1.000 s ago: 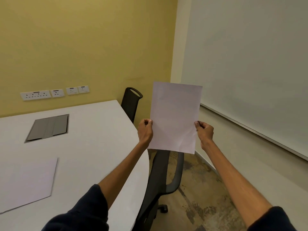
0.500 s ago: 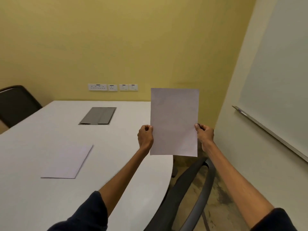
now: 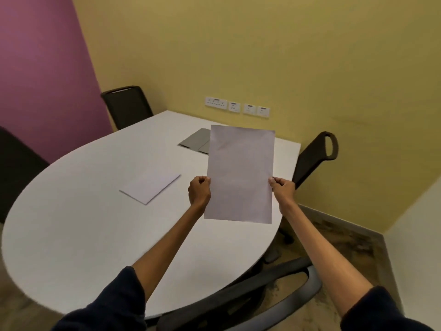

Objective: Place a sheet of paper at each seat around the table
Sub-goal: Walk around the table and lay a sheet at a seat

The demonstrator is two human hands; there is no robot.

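both hands pinch the sheet (image 3: 239, 174) by its side edges, left hand (image 3: 199, 191) and right hand (image 3: 282, 191), holding it upright above the near right part of the white table (image 3: 83, 223), where a second sheet (image 3: 149, 188) lies flat.

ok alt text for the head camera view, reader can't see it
A person's left hand and right hand hold a blank sheet of paper upright by its side edges above a white table. A second sheet lies flat on the table, and a black chair stands at its far end.
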